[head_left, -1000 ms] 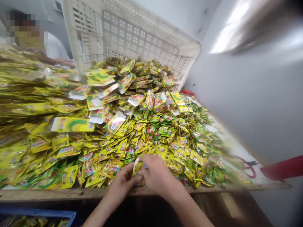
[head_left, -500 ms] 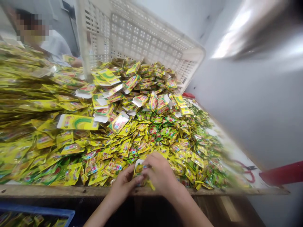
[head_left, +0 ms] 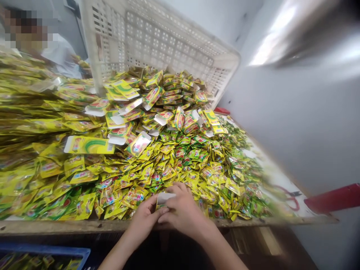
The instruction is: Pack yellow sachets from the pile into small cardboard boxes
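- I see a small box point(head_left: 161, 203) with a white flap point(head_left: 165, 195), near the desk's point(head_left: 56, 227) front edge.
- My left hand point(head_left: 144, 220) grips it.
- My right hand point(head_left: 184, 210) bends over it; I can't tell if it pinches.

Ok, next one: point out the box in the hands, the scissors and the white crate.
Box point(head_left: 165, 196): head view, on its pale flap.
Scissors point(head_left: 295, 194): head view, on the dark blades.
Crate point(head_left: 168, 43): head view, on its perforated inner wall.
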Available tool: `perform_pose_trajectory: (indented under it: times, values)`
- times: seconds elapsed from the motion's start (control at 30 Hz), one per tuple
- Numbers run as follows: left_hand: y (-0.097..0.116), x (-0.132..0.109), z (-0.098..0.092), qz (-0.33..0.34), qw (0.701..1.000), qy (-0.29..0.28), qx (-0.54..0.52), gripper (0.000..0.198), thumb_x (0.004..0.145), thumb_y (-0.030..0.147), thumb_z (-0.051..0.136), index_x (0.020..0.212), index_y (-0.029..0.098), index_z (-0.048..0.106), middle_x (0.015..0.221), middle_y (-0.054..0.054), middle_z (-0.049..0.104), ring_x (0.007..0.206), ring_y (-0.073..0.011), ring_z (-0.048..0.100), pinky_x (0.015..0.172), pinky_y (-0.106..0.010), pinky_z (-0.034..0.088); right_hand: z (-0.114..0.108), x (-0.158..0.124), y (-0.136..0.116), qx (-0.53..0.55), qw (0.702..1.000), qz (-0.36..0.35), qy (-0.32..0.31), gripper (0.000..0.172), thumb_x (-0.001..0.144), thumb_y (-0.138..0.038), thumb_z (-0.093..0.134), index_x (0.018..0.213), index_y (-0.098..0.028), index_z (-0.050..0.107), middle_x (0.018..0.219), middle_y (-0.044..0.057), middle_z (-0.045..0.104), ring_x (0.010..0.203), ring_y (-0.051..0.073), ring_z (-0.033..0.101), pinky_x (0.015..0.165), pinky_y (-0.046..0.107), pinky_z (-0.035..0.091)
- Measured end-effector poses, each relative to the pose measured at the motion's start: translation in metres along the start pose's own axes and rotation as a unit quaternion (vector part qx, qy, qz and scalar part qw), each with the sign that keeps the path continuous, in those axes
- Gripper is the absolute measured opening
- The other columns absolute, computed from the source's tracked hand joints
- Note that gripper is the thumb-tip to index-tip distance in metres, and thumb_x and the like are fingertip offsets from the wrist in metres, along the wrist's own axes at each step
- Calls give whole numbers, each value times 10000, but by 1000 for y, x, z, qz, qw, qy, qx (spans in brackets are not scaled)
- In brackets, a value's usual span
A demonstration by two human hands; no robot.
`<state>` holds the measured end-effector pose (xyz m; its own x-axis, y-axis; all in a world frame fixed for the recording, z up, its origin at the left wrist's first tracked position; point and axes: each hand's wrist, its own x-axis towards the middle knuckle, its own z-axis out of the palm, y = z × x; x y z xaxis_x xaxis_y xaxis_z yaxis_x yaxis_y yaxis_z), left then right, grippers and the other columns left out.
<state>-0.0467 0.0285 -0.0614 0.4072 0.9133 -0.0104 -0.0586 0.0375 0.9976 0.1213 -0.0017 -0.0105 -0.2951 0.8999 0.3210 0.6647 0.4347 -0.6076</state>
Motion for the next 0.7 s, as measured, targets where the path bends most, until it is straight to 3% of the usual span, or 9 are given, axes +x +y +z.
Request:
perform_pose_trajectory:
  times: [0.1,0.17,0.23,0.3,0.4,0.5,0.6,0.7]
  values:
    - [2,-2,0,-5,1000,0,3,352,773,352,721,1103,229,710,1136,-58,725,1049,-279,643,941,-357,476,-2,-7,4,146,980,81,107,172,817,-256,701,986,-281,727,1087,52,643,1023,234,565,868,377,457]
    - [6,-5,0,-18,1000,0,-1,355,830,401,652,1143,241,700,1224,-55,687,1152,-284,594,1042,-390,409,0,-13,8,263,937,175,149,174,828,-249,657,993,-250,710,943,52,672,849,213,617,708,322,500]
    - [11,-8,-2,-39,999,2,-24,372,895,437,548,1188,251,683,1306,-44,641,1260,-272,519,1132,-405,306,7,-16,13,372,887,238,134,128,788,-285,683,897,-223,708,732,20,651,630,181,591,544,278,474]
    - [16,-10,-4,-66,996,-10,-58,376,916,418,519,1212,244,672,1343,-44,616,1315,-260,469,1162,-405,258,17,-16,16,428,863,247,100,124,759,-289,700,855,-211,708,629,-9,608,504,141,521,469,250,433]
    - [22,-8,-7,-84,992,-33,-88,375,853,301,632,1222,242,662,1305,-59,646,1253,-271,538,1100,-400,366,25,-9,14,386,893,207,101,148,782,-222,649,904,-219,733,681,-4,637,498,118,507,480,236,432]
    - [21,-2,-10,-61,996,30,-60,351,799,275,696,1150,257,698,1203,-49,708,1139,-264,624,1004,-367,470,22,-1,10,304,932,153,125,212,797,-203,642,964,-247,766,828,31,692,669,154,601,620,261,499]
    - [16,2,-13,-34,995,91,12,261,783,366,714,1009,244,757,1097,-46,754,1075,-262,661,990,-364,494,17,5,11,321,926,158,123,172,805,-314,679,904,-233,793,812,49,690,608,145,611,563,255,513]
    - [10,3,-14,-3,993,101,66,274,810,409,678,1019,250,757,1098,-40,754,1090,-253,659,1008,-364,489,20,9,15,363,901,199,133,189,749,-361,739,835,-202,794,738,34,663,477,110,562,445,227,483]
